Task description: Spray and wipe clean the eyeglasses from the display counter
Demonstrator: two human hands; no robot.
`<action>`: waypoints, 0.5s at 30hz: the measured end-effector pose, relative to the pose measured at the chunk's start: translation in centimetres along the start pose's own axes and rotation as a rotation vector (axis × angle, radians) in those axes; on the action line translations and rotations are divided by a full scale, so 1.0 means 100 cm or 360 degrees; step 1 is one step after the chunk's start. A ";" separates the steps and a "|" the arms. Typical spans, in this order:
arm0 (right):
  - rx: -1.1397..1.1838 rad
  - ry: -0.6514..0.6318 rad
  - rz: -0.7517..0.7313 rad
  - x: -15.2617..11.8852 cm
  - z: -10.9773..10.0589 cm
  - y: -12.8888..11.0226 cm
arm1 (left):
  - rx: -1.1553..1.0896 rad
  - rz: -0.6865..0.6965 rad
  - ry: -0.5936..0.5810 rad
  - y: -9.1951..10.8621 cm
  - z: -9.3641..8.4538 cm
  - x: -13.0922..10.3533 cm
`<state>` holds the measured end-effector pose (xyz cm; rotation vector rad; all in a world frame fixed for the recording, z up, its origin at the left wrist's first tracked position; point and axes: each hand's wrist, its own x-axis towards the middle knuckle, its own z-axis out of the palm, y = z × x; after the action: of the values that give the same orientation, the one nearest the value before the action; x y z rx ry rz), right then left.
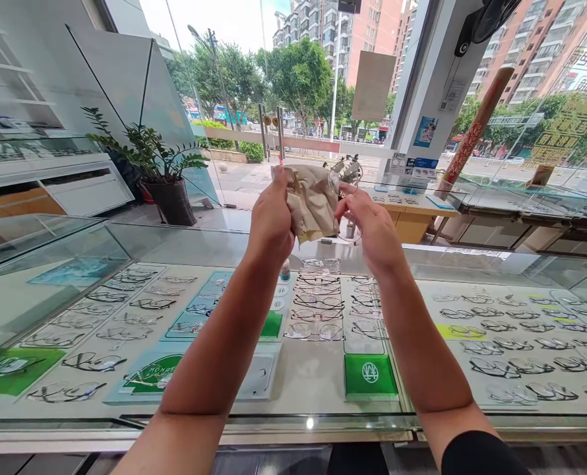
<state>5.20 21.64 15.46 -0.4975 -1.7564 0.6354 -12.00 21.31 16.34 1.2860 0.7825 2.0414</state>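
Above the glass counter, both my hands are raised at chest height with the arms stretched forward. My left hand [272,214] grips a crumpled beige cleaning cloth [316,201], its thumb upright at the cloth's left edge. At the cloth's right edge, the fingers of my right hand [371,221] are closed on a pair of thin-rimmed eyeglasses [351,240]. One lens is partly covered by the cloth, and the fingers hide much of the frame. The cloth touches the eyeglasses.
Rows of eyeglasses lie inside the glass display counter [306,382], along with a green box [370,377]. A potted plant [167,191] stands beyond it at left. A wooden desk [412,221] stands at the window, and trees and buildings are outside.
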 end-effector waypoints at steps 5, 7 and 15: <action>-0.0802 0.0170 -0.0255 -0.010 0.013 -0.001 | 0.0068 0.0144 0.0035 0.000 0.007 -0.010; -0.0988 0.0160 -0.0282 -0.014 0.021 -0.002 | 0.0158 0.0143 -0.0039 0.000 0.014 -0.020; -0.1185 0.0211 -0.0290 -0.024 0.040 -0.005 | 0.0398 0.0223 -0.0263 0.002 0.033 -0.046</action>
<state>1.99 19.07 13.21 -0.8468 -1.8501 -0.2042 -7.40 18.26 15.06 1.6684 0.9138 1.9584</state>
